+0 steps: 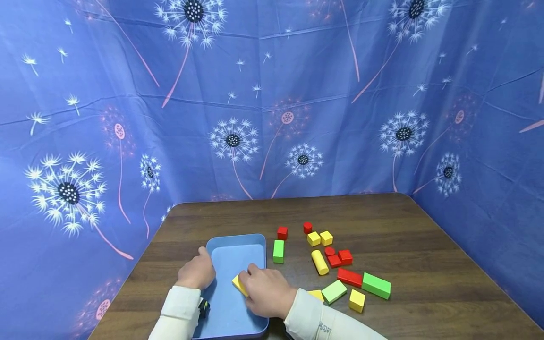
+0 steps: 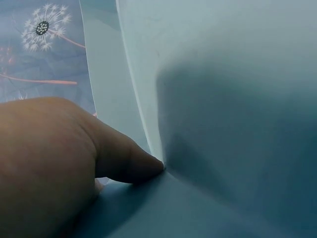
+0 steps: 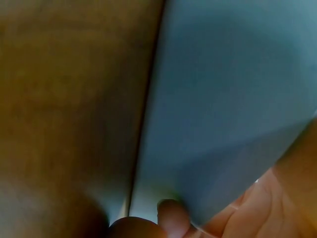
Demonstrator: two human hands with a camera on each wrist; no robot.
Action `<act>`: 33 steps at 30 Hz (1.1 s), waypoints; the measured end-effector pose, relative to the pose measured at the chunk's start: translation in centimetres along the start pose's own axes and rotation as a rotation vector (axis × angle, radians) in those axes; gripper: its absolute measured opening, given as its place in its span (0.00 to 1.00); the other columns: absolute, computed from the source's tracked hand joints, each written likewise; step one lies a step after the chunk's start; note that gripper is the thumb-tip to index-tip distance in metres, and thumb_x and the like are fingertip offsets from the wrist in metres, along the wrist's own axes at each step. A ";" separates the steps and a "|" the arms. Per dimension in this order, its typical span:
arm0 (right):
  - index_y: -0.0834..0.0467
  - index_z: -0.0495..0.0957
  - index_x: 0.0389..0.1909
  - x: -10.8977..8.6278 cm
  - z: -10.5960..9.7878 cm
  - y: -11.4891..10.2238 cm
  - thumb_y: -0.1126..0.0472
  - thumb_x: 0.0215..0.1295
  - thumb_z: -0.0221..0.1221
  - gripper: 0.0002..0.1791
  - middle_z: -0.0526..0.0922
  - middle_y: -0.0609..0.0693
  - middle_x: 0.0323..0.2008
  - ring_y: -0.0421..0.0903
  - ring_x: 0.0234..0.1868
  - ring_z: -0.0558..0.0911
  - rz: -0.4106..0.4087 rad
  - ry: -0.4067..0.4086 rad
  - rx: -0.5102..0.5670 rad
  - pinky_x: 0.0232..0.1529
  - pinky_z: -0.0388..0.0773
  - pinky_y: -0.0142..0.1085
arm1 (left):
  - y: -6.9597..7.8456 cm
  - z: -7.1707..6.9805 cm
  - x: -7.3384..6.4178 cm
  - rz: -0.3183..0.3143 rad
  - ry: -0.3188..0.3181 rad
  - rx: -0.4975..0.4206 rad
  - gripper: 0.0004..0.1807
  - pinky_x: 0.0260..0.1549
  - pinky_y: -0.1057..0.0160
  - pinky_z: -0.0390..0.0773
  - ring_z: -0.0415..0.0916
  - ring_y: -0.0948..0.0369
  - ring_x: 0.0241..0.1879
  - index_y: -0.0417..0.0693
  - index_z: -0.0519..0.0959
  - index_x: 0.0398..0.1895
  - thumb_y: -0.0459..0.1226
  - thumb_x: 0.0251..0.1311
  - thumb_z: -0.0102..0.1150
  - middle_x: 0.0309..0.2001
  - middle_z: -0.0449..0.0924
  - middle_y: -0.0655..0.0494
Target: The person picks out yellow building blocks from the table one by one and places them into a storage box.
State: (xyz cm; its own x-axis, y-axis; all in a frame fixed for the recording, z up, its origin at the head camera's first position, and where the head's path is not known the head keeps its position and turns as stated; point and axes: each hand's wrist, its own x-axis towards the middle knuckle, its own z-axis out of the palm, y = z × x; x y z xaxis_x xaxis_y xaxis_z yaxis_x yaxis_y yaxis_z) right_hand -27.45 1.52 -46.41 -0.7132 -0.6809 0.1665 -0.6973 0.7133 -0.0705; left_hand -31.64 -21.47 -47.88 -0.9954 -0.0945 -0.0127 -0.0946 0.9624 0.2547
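Gripping the blue tray (image 1: 231,255) by its left side with left hand (image 1: 197,271), pinching a yellow block (image 1: 239,285) inside, maybe touching bottom, with right hand (image 1: 268,293), prob light and stiff, best grabbed by opposite edges.

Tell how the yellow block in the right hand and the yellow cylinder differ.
The yellow block shows straight edges; the yellow cylinder has a curved side. The right hand holds the block in or over the blue tray; the cylinder lies untouched on the table. Both are yellow.
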 end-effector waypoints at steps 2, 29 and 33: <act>0.50 0.81 0.51 0.0 -0.1 0.0 0.52 0.60 0.69 0.18 0.75 0.43 0.31 0.37 0.20 0.69 0.003 -0.003 0.003 0.19 0.66 0.32 | 0.0 0.0 0.0 -0.003 0.001 -0.006 0.33 0.27 0.45 0.79 0.78 0.50 0.26 0.21 0.56 0.70 0.33 0.68 0.51 0.32 0.83 0.38; 0.49 0.86 0.50 -0.8 -6.2 6.9 0.48 0.64 0.67 0.16 0.83 0.45 0.45 0.45 0.42 0.81 0.192 0.250 0.051 0.38 0.81 0.39 | 0.3 -0.4 -0.4 0.001 -0.016 -0.024 0.34 0.31 0.41 0.81 0.80 0.50 0.27 0.20 0.53 0.72 0.32 0.68 0.49 0.33 0.83 0.38; 0.51 0.86 0.45 -0.9 -6.1 8.3 0.52 0.61 0.67 0.13 0.83 0.47 0.42 0.47 0.39 0.78 0.242 0.276 0.032 0.35 0.79 0.41 | 0.3 -0.4 -0.4 0.003 -0.012 -0.024 0.34 0.29 0.42 0.81 0.79 0.50 0.26 0.20 0.53 0.72 0.32 0.68 0.49 0.32 0.83 0.39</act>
State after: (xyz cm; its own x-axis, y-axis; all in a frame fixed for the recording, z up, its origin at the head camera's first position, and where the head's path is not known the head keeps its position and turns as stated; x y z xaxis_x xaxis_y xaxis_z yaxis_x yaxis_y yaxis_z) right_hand -32.16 9.09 -41.14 -0.8148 -0.4195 0.4001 -0.5159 0.8396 -0.1702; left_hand -31.22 -21.24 -47.44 -0.9958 -0.0882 -0.0231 -0.0911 0.9563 0.2779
